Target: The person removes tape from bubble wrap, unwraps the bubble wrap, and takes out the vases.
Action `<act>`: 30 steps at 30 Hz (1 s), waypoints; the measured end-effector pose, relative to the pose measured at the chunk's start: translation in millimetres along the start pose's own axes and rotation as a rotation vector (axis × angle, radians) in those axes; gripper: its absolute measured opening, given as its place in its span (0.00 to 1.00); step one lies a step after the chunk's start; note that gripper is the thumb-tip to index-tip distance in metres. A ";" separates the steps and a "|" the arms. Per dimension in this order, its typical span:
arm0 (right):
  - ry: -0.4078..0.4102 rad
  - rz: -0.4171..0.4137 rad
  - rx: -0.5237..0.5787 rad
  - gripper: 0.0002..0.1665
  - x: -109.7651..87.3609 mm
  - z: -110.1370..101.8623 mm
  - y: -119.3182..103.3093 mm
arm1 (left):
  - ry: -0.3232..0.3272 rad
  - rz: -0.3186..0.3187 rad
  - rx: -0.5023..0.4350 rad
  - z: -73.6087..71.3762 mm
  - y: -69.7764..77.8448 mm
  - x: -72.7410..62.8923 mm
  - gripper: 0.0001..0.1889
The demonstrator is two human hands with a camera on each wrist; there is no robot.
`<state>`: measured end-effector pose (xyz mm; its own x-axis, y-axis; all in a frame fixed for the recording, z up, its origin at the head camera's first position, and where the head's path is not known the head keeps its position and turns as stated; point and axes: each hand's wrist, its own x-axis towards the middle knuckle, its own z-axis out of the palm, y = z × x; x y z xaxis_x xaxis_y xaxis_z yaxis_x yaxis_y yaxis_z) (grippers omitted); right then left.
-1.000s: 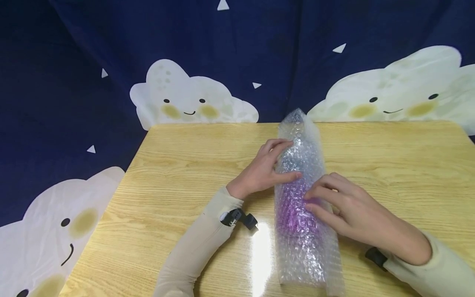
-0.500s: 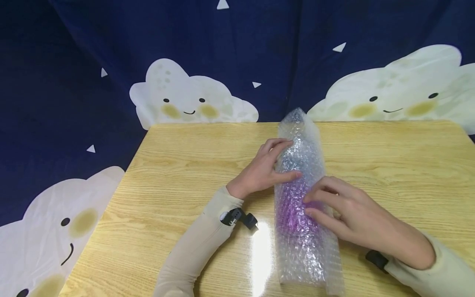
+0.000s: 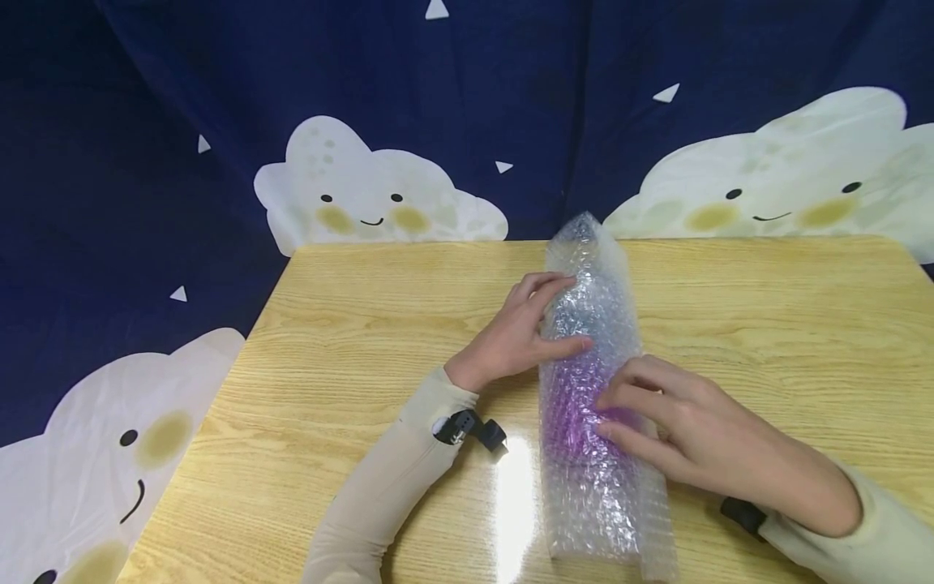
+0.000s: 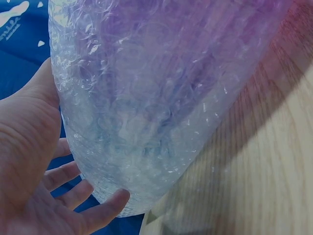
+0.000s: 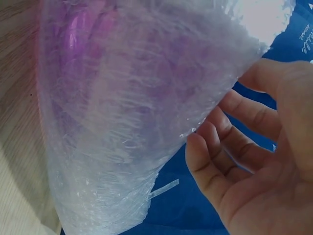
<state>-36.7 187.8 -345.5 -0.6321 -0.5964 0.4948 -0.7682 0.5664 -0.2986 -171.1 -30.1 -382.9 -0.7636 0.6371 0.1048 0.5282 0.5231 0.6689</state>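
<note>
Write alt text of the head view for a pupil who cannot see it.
A long bubble-wrapped package, showing purple through its wrapping, lies on a wooden table. A person's left grip rests on its left side; the right grip touches its right. Behind hangs a dark blue cloth printed with smiling white clouds.

Blue cloth (image 5: 188, 213) bears white lettering (image 5: 306, 41) — not clearly legible.
</note>
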 end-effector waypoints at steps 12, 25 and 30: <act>-0.016 -0.010 -0.013 0.06 -3.4 -3.2 -2.8 | -0.012 -0.008 0.001 0.4 1.1 -0.5 0.47; -0.004 -0.025 -0.009 0.07 -9.8 -7.9 -6.5 | -0.003 -0.006 -0.003 -0.3 1.7 -0.4 0.47; 0.001 -0.043 0.003 0.04 -10.5 -8.1 -9.2 | -0.008 -0.012 -0.014 0.2 0.8 -0.4 0.47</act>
<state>-22.2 193.4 -341.4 -0.5980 -0.6198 0.5081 -0.7952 0.5380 -0.2796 -170.4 -29.8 -382.6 -0.7670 0.6352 0.0908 0.5135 0.5227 0.6806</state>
